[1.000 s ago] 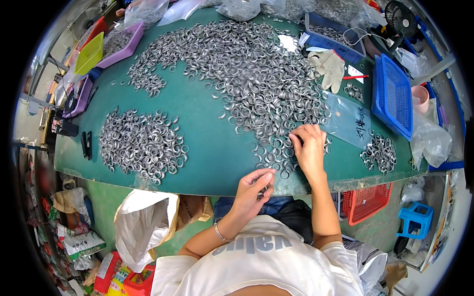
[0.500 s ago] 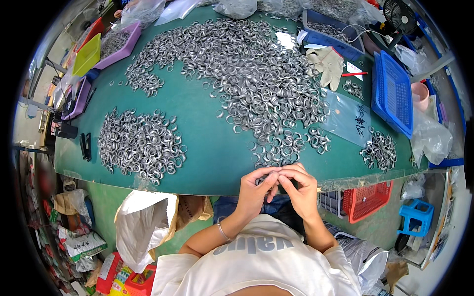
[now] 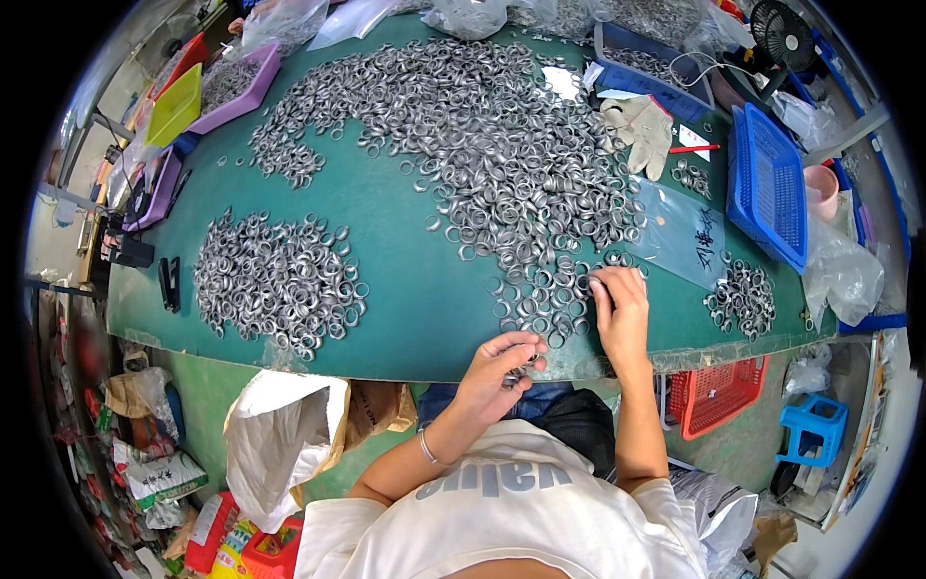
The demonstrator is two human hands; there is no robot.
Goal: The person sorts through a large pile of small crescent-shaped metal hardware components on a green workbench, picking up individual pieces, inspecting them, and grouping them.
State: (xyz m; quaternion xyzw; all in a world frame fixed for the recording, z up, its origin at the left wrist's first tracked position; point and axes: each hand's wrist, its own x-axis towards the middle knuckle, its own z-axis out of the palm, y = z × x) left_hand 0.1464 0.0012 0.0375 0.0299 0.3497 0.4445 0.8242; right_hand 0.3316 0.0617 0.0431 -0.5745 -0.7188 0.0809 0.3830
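Rings (image 3: 540,183) of grey metal mostly still lie in the large heap (image 3: 463,106) across our table (image 3: 405,314), while we judge the left-hand pile (image 3: 278,282) and smaller right-hand pile (image 3: 741,301) already set apart. Our left hand (image 3: 490,376) curls its fingers closed around a few rings at the table's near edge; our right hand (image 3: 626,314) bends its fingers over rings at the heap's near end, though we cannot tell whether they grip one. Half a second ago our hands met at that edge; now they are apart.
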